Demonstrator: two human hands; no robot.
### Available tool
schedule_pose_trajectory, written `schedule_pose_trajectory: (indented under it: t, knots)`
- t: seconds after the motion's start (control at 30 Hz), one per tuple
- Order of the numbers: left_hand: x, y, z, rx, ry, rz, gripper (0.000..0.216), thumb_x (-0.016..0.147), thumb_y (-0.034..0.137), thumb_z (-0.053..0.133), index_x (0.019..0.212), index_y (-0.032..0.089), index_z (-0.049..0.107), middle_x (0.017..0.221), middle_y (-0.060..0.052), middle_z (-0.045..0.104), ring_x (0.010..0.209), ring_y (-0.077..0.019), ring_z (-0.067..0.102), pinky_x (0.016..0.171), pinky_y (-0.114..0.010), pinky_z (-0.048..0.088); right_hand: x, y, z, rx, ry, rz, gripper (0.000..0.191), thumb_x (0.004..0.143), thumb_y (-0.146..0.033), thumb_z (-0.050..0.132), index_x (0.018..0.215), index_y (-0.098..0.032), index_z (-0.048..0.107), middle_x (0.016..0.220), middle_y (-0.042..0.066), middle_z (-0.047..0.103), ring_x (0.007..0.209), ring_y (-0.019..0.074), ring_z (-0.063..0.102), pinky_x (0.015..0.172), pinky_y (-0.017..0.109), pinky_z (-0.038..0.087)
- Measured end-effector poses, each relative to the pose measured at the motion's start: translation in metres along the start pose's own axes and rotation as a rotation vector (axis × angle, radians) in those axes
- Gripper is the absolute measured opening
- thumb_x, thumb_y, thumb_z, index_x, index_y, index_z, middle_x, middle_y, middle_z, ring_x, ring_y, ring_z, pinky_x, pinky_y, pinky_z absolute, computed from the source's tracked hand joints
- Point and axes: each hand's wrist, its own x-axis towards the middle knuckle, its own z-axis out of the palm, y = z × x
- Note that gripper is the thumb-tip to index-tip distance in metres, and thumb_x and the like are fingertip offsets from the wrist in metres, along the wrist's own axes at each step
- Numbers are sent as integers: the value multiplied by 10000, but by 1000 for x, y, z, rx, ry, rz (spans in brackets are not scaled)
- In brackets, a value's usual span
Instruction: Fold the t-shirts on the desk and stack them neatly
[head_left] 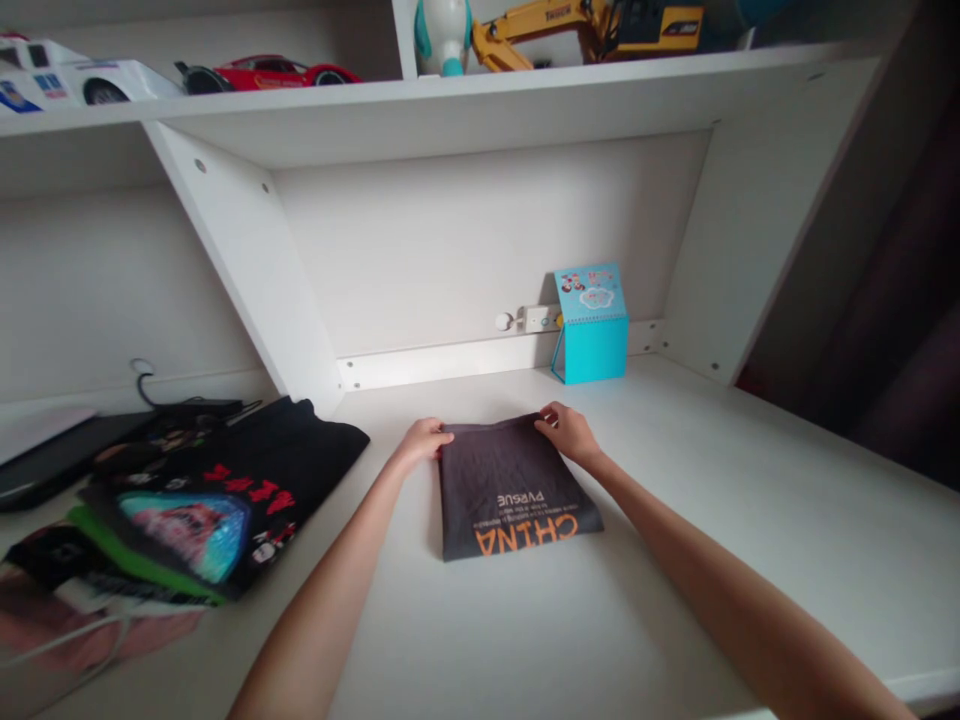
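Observation:
A dark grey folded T-shirt lies on the white desktop, its orange and pale lettering upside down to me. My left hand pinches its far left corner, thumb on top of the cloth. At the far right corner, my right hand grips the edge between thumb and fingers. The shirt's near edge rests flat on the desk. Some of the fingers of both hands are hidden behind the cloth or each other.
Left of the shirt lies a pile of clothes with a black printed shirt on top. A blue desk calendar stands at the back beside a wall socket. Overhead, a shelf carries a red toy car and a yellow toy excavator.

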Motion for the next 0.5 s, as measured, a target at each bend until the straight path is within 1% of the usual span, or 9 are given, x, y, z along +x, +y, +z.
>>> schedule_pose_trajectory:
  t: [0.07,0.13,0.17,0.23,0.3,0.33,0.4,0.47,0.5]
  knots:
    - [3,-5,5,79,90,3,239,690,229,632,911,140,608,927,-80,658,887,-203,600,763,-286,445,-3,3,5,-41,39,-9,285,718,-272,617,967,-133,602,906,111,623,892,226,564,807,312,389]
    - [3,-8,9,138,140,28,280,656,220,660,922,147,616,960,-84,648,935,-221,575,807,-298,415,-6,5,10,-57,56,-16,240,687,-287,647,870,-132,625,859,114,621,893,246,562,807,326,385]
    - [3,-9,11,157,142,46,255,657,215,655,903,155,626,941,-75,653,929,-220,575,805,-295,409,-7,5,12,-54,57,-18,195,677,-288,652,803,-142,626,809,99,622,859,240,571,784,320,392]
    - [3,-8,13,176,114,85,144,667,188,630,809,169,646,835,-46,665,864,-209,592,767,-284,415,-8,4,14,-30,61,-21,119,658,-260,653,700,-162,602,718,57,614,765,210,583,713,293,407]
    - [3,-4,11,172,81,129,80,666,155,611,736,169,647,749,-25,663,794,-196,601,733,-277,423,-8,0,13,18,73,-30,90,645,-221,641,672,-171,571,666,22,602,676,174,579,637,260,412]
    - [3,-1,9,168,70,148,85,669,149,604,739,168,647,745,-19,663,776,-188,602,726,-274,427,-8,-4,9,49,87,-42,85,650,-211,629,680,-172,560,654,10,596,646,160,573,609,247,412]
    - [1,12,-2,104,79,219,146,683,167,595,821,163,643,814,-20,668,773,-173,601,728,-268,437,-8,-16,-6,114,135,-81,84,690,-223,591,732,-172,537,662,0,587,632,142,563,585,231,416]
    - [-5,30,-19,-57,131,353,229,703,212,591,924,157,615,916,-35,658,794,-162,598,742,-264,443,-13,-33,-29,176,213,-134,106,754,-261,532,810,-175,502,734,8,582,677,134,559,590,223,424]
    - [-11,40,-29,-152,161,431,260,707,237,595,954,154,597,949,-44,648,807,-160,596,751,-264,444,-18,-43,-43,219,273,-186,116,780,-274,505,841,-178,483,776,14,573,705,132,555,597,221,427]
